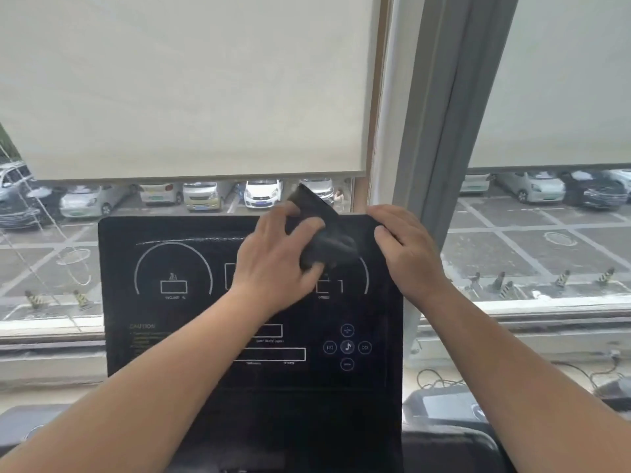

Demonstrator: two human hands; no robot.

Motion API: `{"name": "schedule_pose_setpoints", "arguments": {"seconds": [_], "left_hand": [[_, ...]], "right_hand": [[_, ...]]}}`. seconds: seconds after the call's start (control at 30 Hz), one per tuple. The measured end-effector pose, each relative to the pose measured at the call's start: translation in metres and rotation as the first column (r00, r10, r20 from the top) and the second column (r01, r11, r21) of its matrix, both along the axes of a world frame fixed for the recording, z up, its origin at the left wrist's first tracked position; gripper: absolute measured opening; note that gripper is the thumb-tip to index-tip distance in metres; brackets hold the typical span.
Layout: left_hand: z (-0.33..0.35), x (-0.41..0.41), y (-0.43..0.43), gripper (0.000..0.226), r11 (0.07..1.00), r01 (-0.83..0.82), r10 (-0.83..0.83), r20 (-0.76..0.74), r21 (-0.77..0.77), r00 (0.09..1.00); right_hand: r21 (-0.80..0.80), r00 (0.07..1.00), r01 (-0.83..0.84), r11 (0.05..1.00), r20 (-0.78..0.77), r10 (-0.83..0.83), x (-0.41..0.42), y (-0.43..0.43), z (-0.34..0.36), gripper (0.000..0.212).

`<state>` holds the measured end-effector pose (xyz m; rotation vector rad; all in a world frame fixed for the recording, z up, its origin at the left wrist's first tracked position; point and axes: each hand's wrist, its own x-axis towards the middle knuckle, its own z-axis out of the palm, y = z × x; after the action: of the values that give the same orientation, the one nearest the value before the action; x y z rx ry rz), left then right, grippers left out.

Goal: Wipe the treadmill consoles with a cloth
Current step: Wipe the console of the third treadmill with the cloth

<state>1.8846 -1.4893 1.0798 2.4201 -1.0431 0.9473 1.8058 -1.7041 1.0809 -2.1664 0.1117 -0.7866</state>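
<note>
The left hand (276,257) curled its fingers round the dark cloth (327,244), pressing it on the treadmill console (170,336) near the top. The right hand (406,247) gripped the top corner. Wiping looked just begun; next, rub lower down.

Glossy console (191,336) (plastic?) — soft cloth (327,247)

Soft, even daylight comes in through the window (532,240) ahead; both roller blinds (191,87) glow pale and diffuse. The console (177,336) is backlit and reads near-black, white markings faint, small print smeared. Pale streak (191,240) near its top: glare or smear, cannot tell. My forearms (170,387) lit flat, shadows weak. Straight lines bow toward the edges; whole frame slightly soft.
</note>
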Motion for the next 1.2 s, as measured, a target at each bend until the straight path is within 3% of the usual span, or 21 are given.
{"name": "schedule_pose_setpoints", "arguments": {"seconds": [0.07, 0.13, 0.2, 0.27, 0.3, 0.33, 0.4, 0.47, 0.5, 0.57, 0.7, 0.83, 0.93, 1.0, 1.07, 1.2], "left_hand": [[0.006, -0.009, -0.027, 0.059, 0.971, -0.202, 0.184, -0.139, -0.128, 0.973], [-0.006, -0.025, -0.048, 0.064, 0.978, -0.197, 0.192, -0.073, -0.068, 0.979], [-0.025, -0.036, -0.056, 0.065, 0.991, 0.010, -0.023, 0.095, 0.131, 0.995], [-0.033, -0.038, -0.053, 0.063, 0.881, 0.205, -0.297, 0.161, 0.426, 0.941], [-0.029, -0.034, -0.052, 0.063, 0.838, 0.226, -0.350, 0.172, 0.497, 0.921], [-0.024, -0.030, -0.052, 0.063, 0.855, 0.201, -0.322, 0.184, 0.479, 0.929], [-0.019, -0.027, -0.056, 0.065, 0.973, 0.039, -0.072, 0.137, 0.227, 0.988], [-0.023, -0.034, -0.064, 0.065, 0.988, -0.154, 0.154, -0.020, -0.032, 0.988], [-0.030, -0.040, -0.068, 0.065, 0.977, -0.192, 0.186, -0.068, -0.089, 0.980], [-0.050, -0.052, -0.073, 0.063, 0.991, -0.120, 0.118, -0.042, -0.053, 0.992], [-0.099, -0.074, -0.059, 0.061, 0.959, 0.142, -0.150, 0.017, 0.245, 0.988], [-0.136, -0.101, -0.040, 0.062, 0.896, 0.226, -0.229, -0.038, 0.382, 0.973], [-0.144, -0.106, -0.021, 0.066, 0.812, 0.302, -0.314, -0.063, 0.500, 0.947], [-0.141, -0.101, -0.006, 0.068, 0.805, 0.283, -0.306, -0.043, 0.521, 0.951], [-0.135, -0.091, 0.015, 0.067, 0.862, 0.211, -0.222, -0.032, 0.461, 0.975], [-0.131, -0.068, 0.086, 0.070, 0.948, -0.005, 0.031, -0.076, 0.317, 0.997]], "right_hand": [[0.075, 1.000, -0.031, 0.997, 0.001, 0.031, -0.003, -0.001, 0.003, 0.035], [0.155, 0.998, -0.062, 0.986, -0.009, 0.064, -0.006, -0.001, 0.005, 0.038], [0.233, 0.994, -0.096, 0.968, -0.023, 0.104, -0.008, -0.003, 0.005, 0.043], [0.258, 0.991, -0.122, 0.958, -0.031, 0.134, -0.008, -0.005, 0.003, 0.044], [0.246, 0.990, -0.122, 0.962, -0.034, 0.134, -0.008, -0.006, 0.003, 0.045], [0.234, 0.990, -0.121, 0.965, -0.038, 0.133, -0.007, -0.006, 0.003, 0.046], [0.236, 0.988, -0.127, 0.963, -0.054, 0.143, -0.006, -0.007, 0.001, 0.049], [0.283, 0.983, -0.147, 0.948, -0.064, 0.171, -0.006, -0.007, 0.000, 0.050], [0.304, 0.979, -0.165, 0.938, -0.062, 0.192, -0.007, -0.007, 0.000, 0.052], [0.322, 0.978, -0.165, 0.932, -0.066, 0.196, -0.013, -0.005, 0.000, 0.054], [0.407, 0.995, -0.005, 0.914, -0.087, 0.045, -0.032, 0.005, -0.024, 0.056], [0.486, 0.962, 0.212, 0.848, -0.258, -0.093, -0.061, 0.029, -0.079, 0.038], [0.513, 0.909, 0.324, 0.795, -0.403, -0.110, -0.079, 0.045, -0.111, 0.049], [0.503, 0.890, 0.359, 0.786, -0.439, -0.125, -0.087, 0.053, -0.122, 0.052], [0.482, 0.880, 0.379, 0.790, -0.453, -0.146, -0.092, 0.063, -0.129, 0.051], [0.471, 0.863, 0.427, 0.771, -0.467, -0.193, -0.094, 0.084, -0.138, 0.028]]}}
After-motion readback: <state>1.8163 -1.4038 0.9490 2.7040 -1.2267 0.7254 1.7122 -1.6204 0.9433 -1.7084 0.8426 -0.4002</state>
